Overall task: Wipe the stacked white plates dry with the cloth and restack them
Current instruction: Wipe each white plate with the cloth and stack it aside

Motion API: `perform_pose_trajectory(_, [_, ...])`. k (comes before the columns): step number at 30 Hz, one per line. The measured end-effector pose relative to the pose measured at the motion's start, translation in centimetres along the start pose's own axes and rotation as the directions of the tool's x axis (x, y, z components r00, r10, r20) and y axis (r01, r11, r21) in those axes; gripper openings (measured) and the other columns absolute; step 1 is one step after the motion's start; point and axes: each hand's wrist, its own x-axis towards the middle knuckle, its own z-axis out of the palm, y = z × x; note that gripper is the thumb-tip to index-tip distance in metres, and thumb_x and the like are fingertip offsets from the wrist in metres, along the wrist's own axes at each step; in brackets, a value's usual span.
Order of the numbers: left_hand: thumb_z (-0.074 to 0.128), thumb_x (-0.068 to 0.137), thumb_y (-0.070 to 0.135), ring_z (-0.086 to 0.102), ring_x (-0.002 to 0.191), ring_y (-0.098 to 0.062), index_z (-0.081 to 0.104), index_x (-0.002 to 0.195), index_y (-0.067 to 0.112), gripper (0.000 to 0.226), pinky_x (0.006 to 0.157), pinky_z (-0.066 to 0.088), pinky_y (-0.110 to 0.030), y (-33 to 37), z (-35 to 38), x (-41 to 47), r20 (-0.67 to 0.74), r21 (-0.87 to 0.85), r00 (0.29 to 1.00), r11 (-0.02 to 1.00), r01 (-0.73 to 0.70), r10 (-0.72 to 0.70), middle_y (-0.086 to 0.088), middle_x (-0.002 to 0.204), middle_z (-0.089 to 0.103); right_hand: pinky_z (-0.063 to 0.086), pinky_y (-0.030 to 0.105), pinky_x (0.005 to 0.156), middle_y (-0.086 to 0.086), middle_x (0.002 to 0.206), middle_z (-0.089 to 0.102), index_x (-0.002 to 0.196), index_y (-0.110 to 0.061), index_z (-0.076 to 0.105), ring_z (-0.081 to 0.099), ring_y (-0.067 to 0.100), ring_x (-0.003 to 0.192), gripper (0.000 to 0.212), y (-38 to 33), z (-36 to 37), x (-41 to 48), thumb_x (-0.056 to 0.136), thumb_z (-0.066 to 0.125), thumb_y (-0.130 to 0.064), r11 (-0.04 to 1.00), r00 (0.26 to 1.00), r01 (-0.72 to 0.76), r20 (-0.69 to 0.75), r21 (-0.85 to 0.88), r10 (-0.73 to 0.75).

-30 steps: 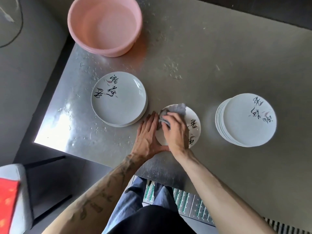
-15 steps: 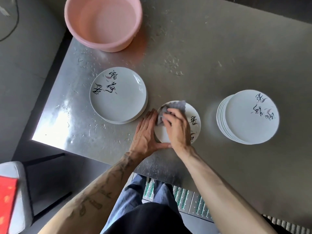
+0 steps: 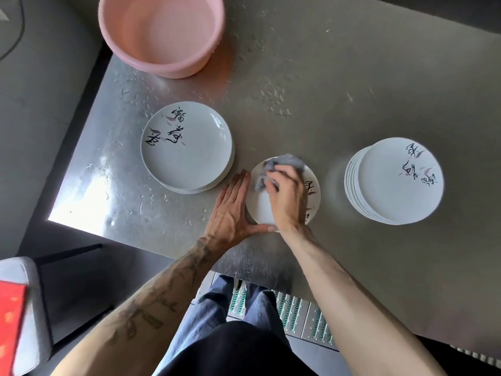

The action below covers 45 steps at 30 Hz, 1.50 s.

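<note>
Far left, low corner: a red item (image 3: 10,321) lies on a pale padded seat (image 3: 24,275), off the table. Pink basin (image 3: 162,33) sits at the far left corner of the metal table (image 3: 352,77); its inside is blurred, so contents cannot be told. Table surface near the basin is speckled with what look like water drops.

Left stack of white plates (image 3: 187,147) sits below the basin, face up, black brush writing on the top plate. It is a short stack; the edges are too thin to count.

Left hand (image 3: 233,210) lies flat on the table just right of that stack. Its fingers are straight and together along the left rim of the single plate (image 3: 260,210), with the thumb stretched along the near rim. It braces the plate and grips nothing.

The single plate lies flat on the table between the two stacks, apart from both. Grey cloth (image 3: 287,161) is bunched on its far part.

Right hand (image 3: 287,196) is on top of the plate, fingers curled over the cloth, pressing it onto the plate face.

Right stack of white plates (image 3: 393,180) is taller, slightly fanned to the left, face up, with writing near its right edge.
</note>
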Motion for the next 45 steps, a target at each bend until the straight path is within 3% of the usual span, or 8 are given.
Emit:
perform_pose_trajectory(7, [0.059, 0.07, 0.087, 0.015, 0.158, -0.022, 0.012, 0.163, 0.007, 0.132, 0.128, 0.017, -0.045, -0.1, 0.0, -0.2, 0.002, 0.01, 1.0, 1.0, -0.013, 0.013, -0.01, 0.171, 0.016, 0.056, 0.036, 0.092, 0.0, 0.119, 0.068, 0.107, -0.01, 0.079, 0.064, 0.02, 0.107, 0.018, 1.5, -0.8, -3.9, 0.09, 0.076, -0.012, 0.967, 0.946, 0.255, 0.206, 0.002, -0.25])
perform_pose_trajectory(12, [0.058, 0.065, 0.091, 0.02, 0.157, -0.025, 0.018, 0.162, 0.004, 0.136, 0.128, 0.017, -0.043, 0.4, 0.0, -0.1, -0.01, 0.024, 1.0, 1.0, 0.0, 0.0, -0.013, 0.17, 0.02, 0.055, 0.037, 0.092, 0.002, 0.12, 0.07, 0.106, -0.01, 0.08, 0.066, 0.023, 0.107, 0.019, 0.9, -0.2, -1.4, 0.087, 0.077, -0.01, 0.997, 0.994, 0.073, 0.077, 0.003, -0.073])
perform_pose_trajectory(15, [0.056, 0.073, 0.08, 0.019, 0.157, -0.024, 0.019, 0.161, 0.002, 0.123, 0.127, 0.021, -0.047, 0.1, 0.1, -0.2, -0.024, 0.034, 0.999, 0.999, -0.022, 0.023, -0.012, 0.17, 0.021, 0.055, 0.032, 0.092, 0.0, 0.117, 0.07, 0.105, -0.011, 0.08, 0.066, 0.021, 0.102, 0.016, -0.4, 0.5, -3.5, 0.089, 0.077, -0.012, 0.988, 0.979, 0.15, 0.136, 0.021, -0.152])
perform_pose_trajectory(19, [0.06, 0.065, 0.092, 0.021, 0.157, -0.024, 0.017, 0.162, 0.004, 0.138, 0.128, 0.019, -0.044, 0.0, 0.2, -0.1, -0.02, 0.041, 1.0, 0.999, -0.014, 0.014, -0.012, 0.17, 0.021, 0.057, 0.032, 0.09, -0.001, 0.12, 0.07, 0.107, -0.011, 0.08, 0.066, 0.021, 0.106, 0.019, 1.9, -1.8, -3.3, 0.088, 0.077, -0.011, 0.976, 0.962, 0.217, 0.175, -0.025, -0.209])
perform_pose_trajectory(28, [0.06, 0.064, 0.094, 0.017, 0.158, -0.023, 0.014, 0.163, 0.008, 0.139, 0.129, 0.014, -0.045, 0.3, 0.4, 0.1, -0.016, 0.037, 1.0, 0.999, 0.02, -0.019, -0.01, 0.17, 0.018, 0.05, 0.033, 0.096, 0.001, 0.124, 0.069, 0.107, -0.012, 0.08, 0.063, 0.025, 0.115, 0.019, 2.9, -2.7, -0.6, 0.09, 0.072, -0.009, 0.997, 0.998, -0.041, -0.04, -0.07, 0.038])
perform_pose_trajectory(33, [0.056, 0.073, 0.083, 0.018, 0.158, -0.024, 0.015, 0.162, 0.004, 0.127, 0.128, 0.019, -0.047, 0.2, 0.4, 0.0, -0.02, 0.063, 1.0, 0.998, -0.004, 0.005, -0.012, 0.17, 0.02, 0.054, 0.033, 0.096, 0.0, 0.121, 0.07, 0.108, -0.012, 0.08, 0.066, 0.021, 0.107, 0.018, 0.3, -0.7, -4.6, 0.091, 0.075, -0.013, 0.986, 0.964, 0.157, 0.209, 0.051, -0.164])
perform_pose_trajectory(40, [0.055, 0.063, 0.096, 0.017, 0.158, -0.026, 0.014, 0.163, 0.005, 0.141, 0.129, 0.015, -0.044, 0.7, 0.0, 0.0, -0.002, 0.064, 1.0, 0.998, 0.011, -0.011, -0.013, 0.17, 0.018, 0.054, 0.035, 0.092, 0.002, 0.118, 0.071, 0.105, -0.011, 0.08, 0.066, 0.025, 0.108, 0.019, 2.6, -2.5, -3.9, 0.087, 0.077, -0.01, 0.999, 0.999, 0.008, 0.045, -0.034, -0.007])
perform_pose_trajectory(45, [0.05, 0.07, 0.091, 0.016, 0.158, -0.025, 0.009, 0.163, 0.005, 0.133, 0.128, 0.019, -0.046, 0.2, -0.1, -0.2, 0.022, 0.124, 1.0, 0.992, -0.024, 0.021, -0.012, 0.171, 0.016, 0.054, 0.03, 0.092, -0.001, 0.117, 0.07, 0.108, -0.012, 0.08, 0.065, 0.02, 0.104, 0.018, 1.0, -1.4, -5.7, 0.091, 0.075, -0.015, 0.99, 0.965, 0.134, 0.223, 0.036, -0.139])
